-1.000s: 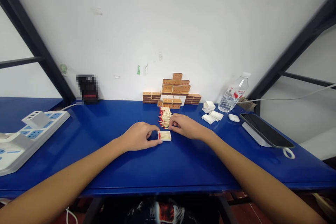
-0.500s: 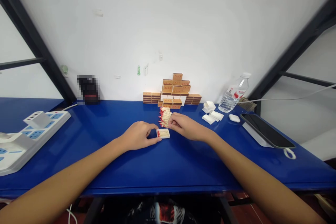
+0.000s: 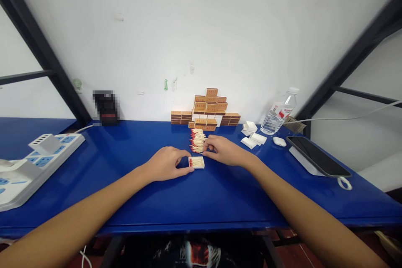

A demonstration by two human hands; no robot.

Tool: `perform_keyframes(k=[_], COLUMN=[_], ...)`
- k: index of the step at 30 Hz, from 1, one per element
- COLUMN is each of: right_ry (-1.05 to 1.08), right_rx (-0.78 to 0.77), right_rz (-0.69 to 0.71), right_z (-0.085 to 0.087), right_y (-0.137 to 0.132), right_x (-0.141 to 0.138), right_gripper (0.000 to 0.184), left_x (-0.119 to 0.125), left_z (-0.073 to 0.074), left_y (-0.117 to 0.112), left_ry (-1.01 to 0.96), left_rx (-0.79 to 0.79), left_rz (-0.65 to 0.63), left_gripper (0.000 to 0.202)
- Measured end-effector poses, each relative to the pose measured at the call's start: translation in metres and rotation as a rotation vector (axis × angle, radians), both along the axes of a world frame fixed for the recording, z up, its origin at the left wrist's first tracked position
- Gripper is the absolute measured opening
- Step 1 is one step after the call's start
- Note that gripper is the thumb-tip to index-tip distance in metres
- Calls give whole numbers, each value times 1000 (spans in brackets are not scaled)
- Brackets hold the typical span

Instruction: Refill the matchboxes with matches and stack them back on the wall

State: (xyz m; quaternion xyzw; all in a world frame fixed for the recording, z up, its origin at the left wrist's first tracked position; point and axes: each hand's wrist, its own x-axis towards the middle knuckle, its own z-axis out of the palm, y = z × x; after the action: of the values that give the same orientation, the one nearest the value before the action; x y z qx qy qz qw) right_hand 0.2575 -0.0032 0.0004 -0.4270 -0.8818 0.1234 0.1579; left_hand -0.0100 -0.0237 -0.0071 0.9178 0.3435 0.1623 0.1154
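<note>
A small white matchbox tray [image 3: 201, 166] with red-headed matches inside lies on the blue table. My left hand [image 3: 166, 163] grips its left end between thumb and forefinger. Just behind the tray is a heap of loose matches [image 3: 197, 140], red heads pointing left. At the heap's near right edge is my right hand [image 3: 221, 150], its fingers curled and thumb close to the matchstick ends. Whatever lies between those fingertips is too small to make out.
Stacked matchboxes [image 3: 211, 106] stand against the wall behind the heap. To the right are white folded card pieces [image 3: 251, 134], a water bottle [image 3: 279, 113], a white earbud case [image 3: 279, 141] and a phone [image 3: 317, 155]. A power strip [image 3: 47, 163] lies at left.
The tray and my left hand sit slightly nearer and to the right. My right hand has shifted a little to the right, beside the heap's edge.
</note>
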Motion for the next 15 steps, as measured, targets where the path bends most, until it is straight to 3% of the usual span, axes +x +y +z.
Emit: perform_keyframes(k=[4,9,15], right_ry=[-24,84,129], right_rx=[-82,-15,-25], right_rz=[1,1,112], right_z=[-4,4,8], right_y=[2,-5,-17], right_x=[2,-1,-17], right_gripper=[14,16,10], left_x=[1,-1,-1], left_z=[1,0,-2], left_y=[-1,3,4], left_ry=[29,35,15], left_rx=[-1,13,15], left_rz=[3,102,91], left_gripper=[38,39,39])
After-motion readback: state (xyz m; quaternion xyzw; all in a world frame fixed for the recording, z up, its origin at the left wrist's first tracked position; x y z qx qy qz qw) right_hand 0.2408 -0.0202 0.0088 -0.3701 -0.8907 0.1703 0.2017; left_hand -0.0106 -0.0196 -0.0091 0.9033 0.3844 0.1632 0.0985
